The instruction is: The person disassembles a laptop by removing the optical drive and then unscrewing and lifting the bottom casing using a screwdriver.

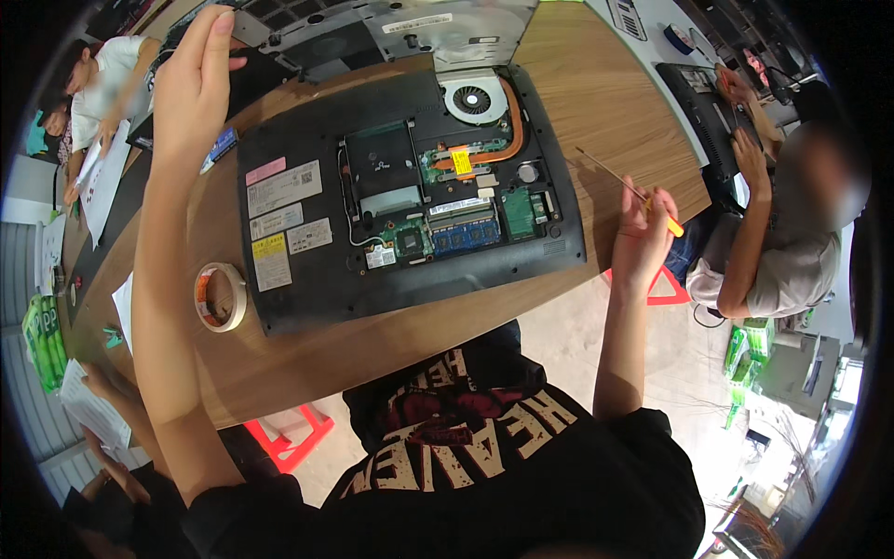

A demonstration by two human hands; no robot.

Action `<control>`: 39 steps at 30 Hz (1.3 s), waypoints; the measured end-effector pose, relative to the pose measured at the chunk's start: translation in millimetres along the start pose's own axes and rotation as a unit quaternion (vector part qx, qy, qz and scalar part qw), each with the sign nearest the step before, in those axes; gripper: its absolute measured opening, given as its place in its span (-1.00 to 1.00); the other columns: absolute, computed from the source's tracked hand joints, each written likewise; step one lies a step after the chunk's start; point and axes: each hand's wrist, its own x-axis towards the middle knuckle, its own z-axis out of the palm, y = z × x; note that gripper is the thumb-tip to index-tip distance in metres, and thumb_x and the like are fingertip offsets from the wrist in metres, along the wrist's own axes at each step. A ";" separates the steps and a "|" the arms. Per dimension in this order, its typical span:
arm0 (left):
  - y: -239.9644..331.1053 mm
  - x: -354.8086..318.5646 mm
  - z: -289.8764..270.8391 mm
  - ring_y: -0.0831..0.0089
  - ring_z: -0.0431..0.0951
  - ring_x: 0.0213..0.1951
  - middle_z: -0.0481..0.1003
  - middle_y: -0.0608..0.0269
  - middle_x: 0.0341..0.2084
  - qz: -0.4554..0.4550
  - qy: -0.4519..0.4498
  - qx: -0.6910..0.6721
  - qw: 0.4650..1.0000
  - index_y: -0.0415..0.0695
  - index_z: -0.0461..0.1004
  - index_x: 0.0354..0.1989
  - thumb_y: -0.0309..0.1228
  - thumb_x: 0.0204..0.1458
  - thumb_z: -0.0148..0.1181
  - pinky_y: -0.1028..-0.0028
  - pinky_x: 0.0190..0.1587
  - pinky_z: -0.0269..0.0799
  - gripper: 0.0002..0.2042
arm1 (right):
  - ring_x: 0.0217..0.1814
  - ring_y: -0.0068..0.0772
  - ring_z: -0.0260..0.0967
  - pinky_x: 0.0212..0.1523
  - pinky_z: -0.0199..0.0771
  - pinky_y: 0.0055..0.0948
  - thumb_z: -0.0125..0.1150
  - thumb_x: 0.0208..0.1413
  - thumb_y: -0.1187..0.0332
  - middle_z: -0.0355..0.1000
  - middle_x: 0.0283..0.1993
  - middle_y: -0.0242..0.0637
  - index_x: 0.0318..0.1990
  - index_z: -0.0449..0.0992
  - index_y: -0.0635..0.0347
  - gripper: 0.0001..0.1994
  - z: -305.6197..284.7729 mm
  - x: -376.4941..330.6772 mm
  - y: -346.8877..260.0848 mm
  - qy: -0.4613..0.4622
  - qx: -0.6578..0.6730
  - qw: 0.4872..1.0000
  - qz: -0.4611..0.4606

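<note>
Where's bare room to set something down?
The brown wooden table is bare between the opened black laptop and the white table at right, and right of the cream tape roll, between laptop and near edge. Behind the laptop, a large black panel crowds it.

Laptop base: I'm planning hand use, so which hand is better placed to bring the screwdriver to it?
Probably the right hand: it holds the screwdriver beside the laptop base, pointing toward it. The left hand appears beyond the base's far-left corner, with no tool visible.
</note>
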 end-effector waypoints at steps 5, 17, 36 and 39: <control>0.4 4.0 20.5 0.57 0.57 -0.39 0.53 0.18 -0.44 -0.070 0.036 -0.085 0.993 -0.29 0.42 -0.11 -0.26 0.32 -0.15 0.53 -0.31 0.54 -0.68 | 0.03 0.07 0.46 -0.09 0.61 -0.36 -0.03 0.27 0.44 0.44 -0.22 -0.10 -0.07 0.36 0.29 -0.84 1.0 1.0 -2.3 -0.002 -0.007 0.996 0.084; -50.3 -21.0 28.4 0.46 0.60 -0.25 0.53 0.14 -0.22 -0.269 0.035 -0.290 0.918 -0.27 0.37 -0.08 -0.23 0.34 -0.26 0.50 -0.22 0.57 -0.65 | -0.02 0.07 0.49 -0.15 0.64 -0.39 -0.01 0.26 0.45 0.45 -0.25 -0.12 -0.09 0.37 0.31 -0.86 4.9 -1.6 -1.8 -0.025 -0.013 0.998 0.063; -36.7 -87.2 -31.9 0.31 0.58 -0.14 0.53 0.05 -0.14 -0.434 0.137 -0.445 0.771 -0.23 0.34 -0.05 -0.28 0.33 -0.26 0.33 -0.07 0.51 -0.70 | 0.02 0.03 0.47 0.01 0.60 -0.34 0.04 0.25 0.40 0.49 -0.20 -0.08 -0.09 0.42 0.32 -0.82 -22.8 8.8 10.0 -0.050 0.027 0.997 0.057; -52.2 -125.0 -76.8 0.35 0.55 -0.12 0.54 0.16 -0.17 -0.414 0.230 -0.474 0.742 -0.21 0.39 -0.11 -0.31 0.30 -0.15 0.37 -0.02 0.47 -0.76 | 0.03 0.04 0.46 0.00 0.61 -0.35 0.04 0.25 0.40 0.49 -0.19 -0.06 -0.10 0.45 0.32 -0.82 -29.9 10.7 12.3 -0.021 0.020 0.998 0.061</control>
